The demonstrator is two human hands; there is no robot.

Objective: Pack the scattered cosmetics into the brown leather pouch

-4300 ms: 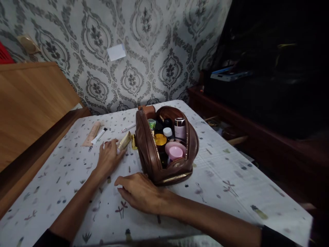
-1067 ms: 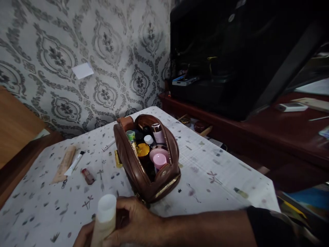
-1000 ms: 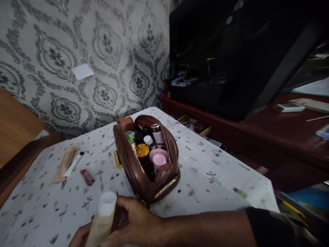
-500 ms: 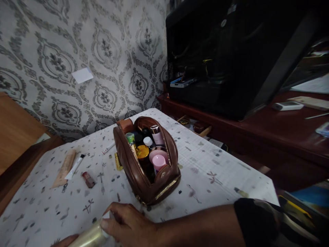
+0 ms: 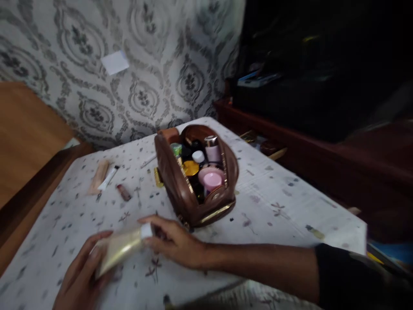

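Note:
A pale gold squeeze tube [image 5: 121, 249] with a white cap [image 5: 147, 231] lies across both hands, above the near part of the table. My left hand [image 5: 83, 269] is closed round its lower end. The fingers of my right hand [image 5: 174, 239] pinch the cap end. Just beyond them stands a brown toiletry bag [image 5: 176, 189], unzipped. Inside it are a pink cup-shaped item [image 5: 213, 181], a yellow-lidded jar [image 5: 190, 168], a white-capped bottle [image 5: 198, 156] and a pale pink bottle with a shiny cap [image 5: 212, 150].
On the patterned tablecloth [image 5: 274, 228], left of the bag, lie a beige tube [image 5: 99, 175], a thin white tube [image 5: 109, 178], a small reddish tube [image 5: 123, 192] and a gold item [image 5: 158, 177]. A dark red cabinet [image 5: 306, 181] with a black screen [image 5: 306, 86] borders the right side.
My view has shifted, so the bag and table sit higher and further right. Both hands and the tube show more fully, with the left hand now in view around the tube's lower end.

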